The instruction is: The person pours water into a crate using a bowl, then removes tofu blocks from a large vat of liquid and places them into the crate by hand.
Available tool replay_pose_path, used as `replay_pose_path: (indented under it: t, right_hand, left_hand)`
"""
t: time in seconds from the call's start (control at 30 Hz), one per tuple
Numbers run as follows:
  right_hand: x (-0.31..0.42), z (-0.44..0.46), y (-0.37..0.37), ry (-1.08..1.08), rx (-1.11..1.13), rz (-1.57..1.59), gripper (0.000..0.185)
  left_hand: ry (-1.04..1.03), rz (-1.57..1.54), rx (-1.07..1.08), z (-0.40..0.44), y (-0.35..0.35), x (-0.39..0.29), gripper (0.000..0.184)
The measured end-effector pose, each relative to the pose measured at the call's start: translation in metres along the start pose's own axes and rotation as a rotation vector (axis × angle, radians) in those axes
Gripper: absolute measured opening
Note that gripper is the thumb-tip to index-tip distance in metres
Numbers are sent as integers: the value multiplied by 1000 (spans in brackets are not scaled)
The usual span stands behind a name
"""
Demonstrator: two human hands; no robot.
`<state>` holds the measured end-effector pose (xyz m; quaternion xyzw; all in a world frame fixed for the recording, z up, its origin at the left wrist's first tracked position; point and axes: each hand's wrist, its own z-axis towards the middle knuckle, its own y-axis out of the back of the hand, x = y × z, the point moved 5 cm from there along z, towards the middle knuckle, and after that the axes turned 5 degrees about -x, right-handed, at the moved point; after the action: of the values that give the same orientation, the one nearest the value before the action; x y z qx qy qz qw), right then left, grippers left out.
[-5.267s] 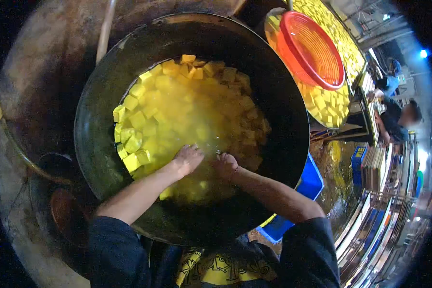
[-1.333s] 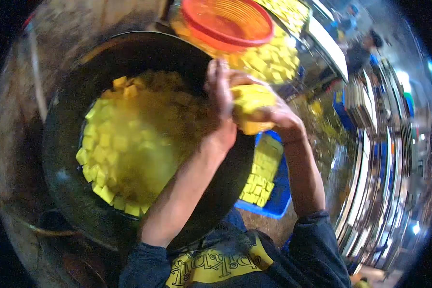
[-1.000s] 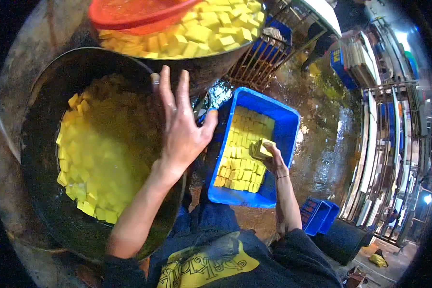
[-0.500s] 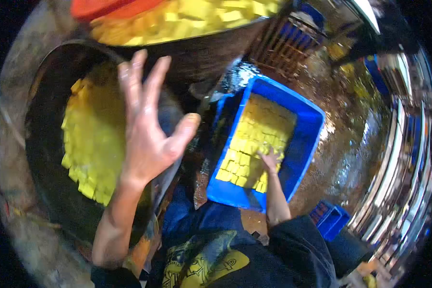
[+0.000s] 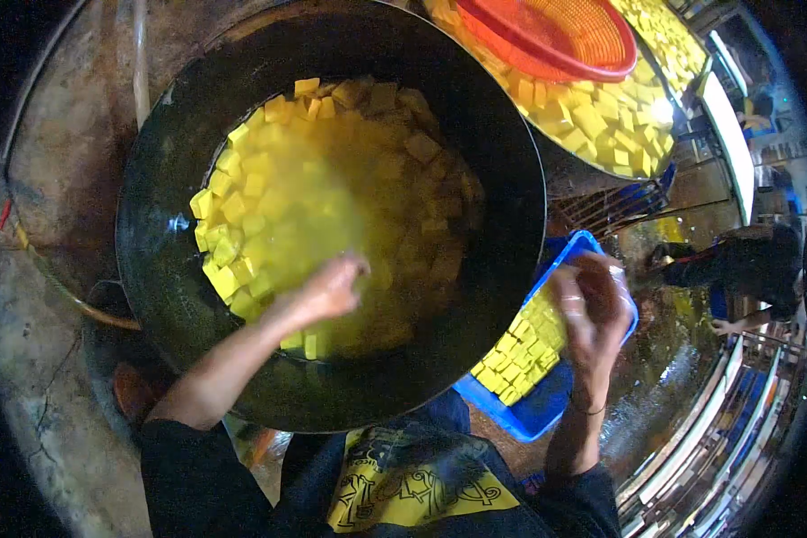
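Note:
My left hand (image 5: 334, 287) hangs over a big dark wok (image 5: 166, 350), its fingers curled in. Whether it holds anything is hidden. Below it, yellow blocks like tofu (image 5: 233, 211) lie in cloudy, steaming yellow liquid. My right hand (image 5: 592, 309), smeared by motion and wet, is above a blue crate (image 5: 547, 394) to the right of the wok. Its thumb and fingers are bent but apart, with nothing seen between them. Smaller yellow blocks (image 5: 520, 354) sit packed in rows in that crate.
Behind on the right stands another wide vessel of yellow blocks (image 5: 592, 117), with a red basket (image 5: 556, 40) on top. A person in dark clothes (image 5: 753, 269) is at the far right, near stacked boards (image 5: 717, 430). A hose (image 5: 72, 300) lies at left; the floor (image 5: 646, 394) is wet.
My view has swung left toward the wok. My left hand, spread before, is now curled in over the liquid. My right hand has risen off the blocks in the crate.

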<state>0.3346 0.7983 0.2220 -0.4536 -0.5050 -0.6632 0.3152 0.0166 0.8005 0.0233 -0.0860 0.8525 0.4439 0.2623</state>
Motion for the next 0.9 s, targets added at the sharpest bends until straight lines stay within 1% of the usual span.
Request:
replay_pose_path:
  t: [0.07,0.1,0.13,0.17,0.2,0.23,0.27,0.33,0.37,0.4,0.43,0.47,0.5,0.53,0.6,0.63,0.67,0.73,0.77,0.8,0.83,0.9]
  right_hand:
    - [56,4,-77,205,570,-212,36]
    - [56,2,-118,512,758,-288,34]
    - [34,-5,-159,407,955,-585,33]
    - [13,-14,-196,350,1179,-897,34]
    - [-17,-24,-224,388,1293,-1066,34]
    - [-47,-34,-247,469,1306,-1138,34]
    - [-75,-44,-267,552,1284,-1164,33]
    - [-120,-58,-292,650,1232,-1195,33]
    - [-135,-62,-299,683,1223,-1211,32]
    - [-146,-64,-303,695,1221,-1216,32]
    - [-153,-63,-307,704,1227,-1215,32]
    - [-156,-60,-310,709,1245,-1209,31]
    - [-156,-55,-312,701,1279,-1185,31]
    - [-153,-48,-313,691,1311,-1163,31]
    - [-134,-24,-315,653,1387,-1118,30]
    - [-120,-8,-319,635,1420,-1102,30]
    - [-105,9,-325,609,1435,-1073,30]
    - [-78,43,-341,573,1395,-967,29]
    - [-70,58,-356,565,1362,-952,29]
    - [-65,69,-375,565,1320,-1012,28]
    - [-66,75,-399,583,1295,-1146,28]
    - [-56,92,-421,392,999,-1085,35]
  left_hand:
    - [48,43,183,-8,-52,14,40]
    - [86,39,243,-11,-71,16,42]
    - [127,43,292,-11,-88,22,44]
    - [97,106,332,-9,-101,26,47]
    - [-102,319,359,-6,-115,36,43]
    - [-305,530,345,-4,-128,45,40]
    - [-482,372,115,-7,-113,39,34]
    - [-646,199,-132,-10,-100,48,31]
    - [-570,106,16,-10,-88,47,33]
    - [-453,-19,170,-10,-66,45,35]
    - [-289,-152,301,-14,-43,40,37]
    - [-157,-279,356,-16,-20,39,40]
    - [-66,-385,338,-15,2,42,42]
    - [11,-462,309,-13,18,45,45]
    - [-121,-327,92,20,10,79,43]
    - [-252,-175,-110,36,5,91,45]
    - [-243,-177,-117,49,-6,98,45]
    - [-72,-786,-391,70,-12,121,52]
    - [-16,-936,-459,69,-8,122,54]
    - [31,-1086,-537,67,-3,124,56]
    - [111,-1016,-426,55,10,112,54]
    - [145,-621,-434,52,23,104,53]
